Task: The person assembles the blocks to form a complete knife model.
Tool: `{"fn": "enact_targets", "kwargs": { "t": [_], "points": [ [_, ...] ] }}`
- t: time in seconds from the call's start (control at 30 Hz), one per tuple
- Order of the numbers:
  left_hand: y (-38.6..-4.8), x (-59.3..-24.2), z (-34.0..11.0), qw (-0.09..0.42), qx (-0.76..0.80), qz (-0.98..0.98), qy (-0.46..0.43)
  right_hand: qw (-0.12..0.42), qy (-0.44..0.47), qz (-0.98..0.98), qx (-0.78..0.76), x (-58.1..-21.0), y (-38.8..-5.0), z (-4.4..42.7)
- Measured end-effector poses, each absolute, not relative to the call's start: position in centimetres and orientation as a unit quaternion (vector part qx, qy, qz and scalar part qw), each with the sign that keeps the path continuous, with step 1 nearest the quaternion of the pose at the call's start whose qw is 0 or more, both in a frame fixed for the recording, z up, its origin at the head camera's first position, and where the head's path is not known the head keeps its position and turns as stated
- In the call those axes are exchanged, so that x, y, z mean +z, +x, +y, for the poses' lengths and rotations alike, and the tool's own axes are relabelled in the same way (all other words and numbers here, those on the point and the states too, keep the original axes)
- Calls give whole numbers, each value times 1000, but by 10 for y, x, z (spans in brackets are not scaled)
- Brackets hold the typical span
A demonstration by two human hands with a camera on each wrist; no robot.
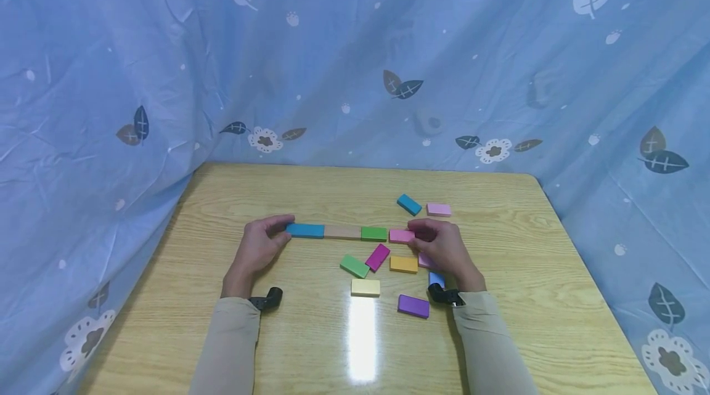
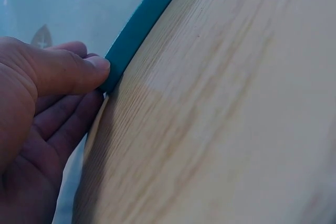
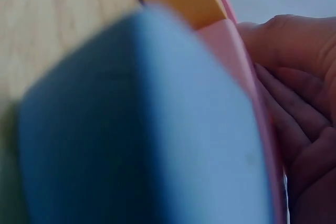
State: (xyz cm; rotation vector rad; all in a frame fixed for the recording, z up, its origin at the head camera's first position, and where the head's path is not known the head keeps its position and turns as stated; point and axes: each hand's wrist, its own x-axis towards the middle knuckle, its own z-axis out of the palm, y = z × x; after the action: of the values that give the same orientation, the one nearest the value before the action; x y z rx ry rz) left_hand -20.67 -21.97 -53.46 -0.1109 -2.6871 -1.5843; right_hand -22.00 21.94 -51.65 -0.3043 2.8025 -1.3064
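A row on the table runs from a blue block through a tan block to a green block. My left hand is at the row's left end, thumb and fingertips against the end of the blue block. My right hand pinches the right end of a pink block, which lies in line with the row, a small gap from the green one. In the right wrist view a large blurred blue block hides much, with the right hand behind it.
Nearer me lie a light green block, a magenta one, an orange one, a cream one and a purple one. Behind the right hand are a blue block and a light pink one. A patterned curtain hangs behind.
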Motion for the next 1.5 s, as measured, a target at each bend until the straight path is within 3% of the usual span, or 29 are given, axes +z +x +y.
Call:
{"fn": "enact_targets", "kwargs": {
  "t": [1.23,1.5],
  "points": [
    [-205,-532,-220,11,-504,-863,-38,39,-94,899,-425,-516,-222,211],
    [-206,-533,-221,12,-505,-862,-38,9,-88,880,-466,-512,-214,232]
  ]
}}
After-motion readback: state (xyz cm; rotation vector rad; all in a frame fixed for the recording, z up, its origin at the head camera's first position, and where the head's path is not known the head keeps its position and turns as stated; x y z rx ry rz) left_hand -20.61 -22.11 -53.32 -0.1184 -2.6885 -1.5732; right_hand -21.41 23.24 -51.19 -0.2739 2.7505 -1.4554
